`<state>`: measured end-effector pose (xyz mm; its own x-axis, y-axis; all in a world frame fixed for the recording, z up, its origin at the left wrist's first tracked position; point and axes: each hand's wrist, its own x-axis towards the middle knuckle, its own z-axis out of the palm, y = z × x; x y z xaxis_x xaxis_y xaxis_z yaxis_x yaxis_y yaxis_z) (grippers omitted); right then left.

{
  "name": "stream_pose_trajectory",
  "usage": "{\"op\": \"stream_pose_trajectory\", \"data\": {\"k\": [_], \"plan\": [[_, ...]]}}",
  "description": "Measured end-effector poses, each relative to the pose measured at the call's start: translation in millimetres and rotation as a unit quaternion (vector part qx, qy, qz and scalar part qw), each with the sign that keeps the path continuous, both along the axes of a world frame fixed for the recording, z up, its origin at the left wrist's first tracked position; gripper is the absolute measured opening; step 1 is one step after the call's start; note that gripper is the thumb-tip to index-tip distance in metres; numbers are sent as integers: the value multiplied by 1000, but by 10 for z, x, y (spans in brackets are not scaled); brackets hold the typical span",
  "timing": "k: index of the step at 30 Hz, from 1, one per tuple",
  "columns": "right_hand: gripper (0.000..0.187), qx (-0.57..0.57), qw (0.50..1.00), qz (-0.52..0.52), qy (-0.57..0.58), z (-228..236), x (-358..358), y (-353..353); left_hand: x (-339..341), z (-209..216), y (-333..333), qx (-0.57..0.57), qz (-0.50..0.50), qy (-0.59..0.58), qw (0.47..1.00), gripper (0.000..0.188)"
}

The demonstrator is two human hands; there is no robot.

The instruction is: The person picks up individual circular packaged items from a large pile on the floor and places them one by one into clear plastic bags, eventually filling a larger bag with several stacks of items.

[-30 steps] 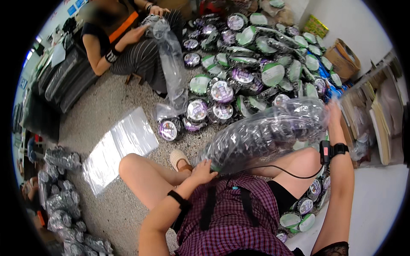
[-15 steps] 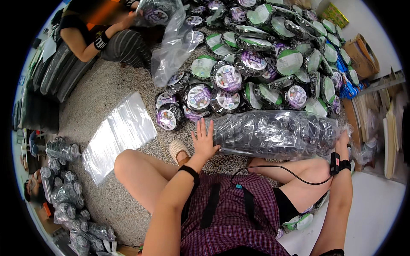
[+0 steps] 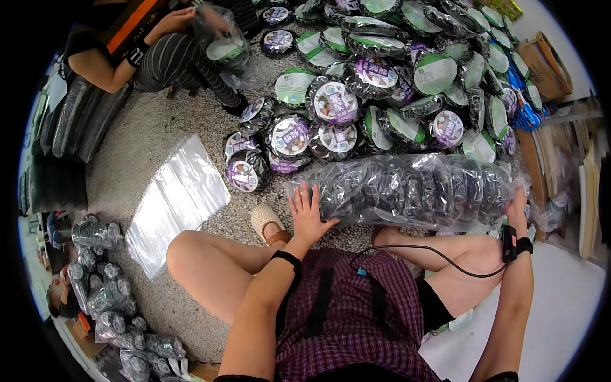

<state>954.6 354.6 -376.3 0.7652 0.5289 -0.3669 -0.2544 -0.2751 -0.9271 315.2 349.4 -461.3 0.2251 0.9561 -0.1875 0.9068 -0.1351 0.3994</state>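
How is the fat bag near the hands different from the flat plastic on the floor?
The fat bag bulges with dark round packs; the flat plastic lies thin and low. The fat bag looks mostly dark, the flat plastic silvery white. The left hand and right hand are at the fat bag's ends; neither touches the flat plastic. Both are shiny.

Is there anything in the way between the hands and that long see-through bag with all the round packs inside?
Nothing that I can see. The left hand is spread at the bag's left end, and the right hand is at its right end. The loose packs lie beyond the bag.
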Motion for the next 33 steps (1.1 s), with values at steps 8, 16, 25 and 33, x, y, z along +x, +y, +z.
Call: {"op": "stream_pose_trajectory", "data": {"k": [8, 16, 25, 33], "plan": [[23, 10, 999, -21, 41, 119, -184, 116, 80, -251, 71, 9, 12, 39, 999, 101], [27, 42, 997, -60, 1, 325, -458, 314, 223, -40, -33, 33, -3, 43, 999, 92], [21, 103, 994, -15, 23, 505, -936, 670, 804, 333, -24, 63, -117, -5, 991, 82], [26, 128, 991, -16, 21, 796, -940, 797, 965, 427, 115, 23, -105, -28, 994, 85]]}}
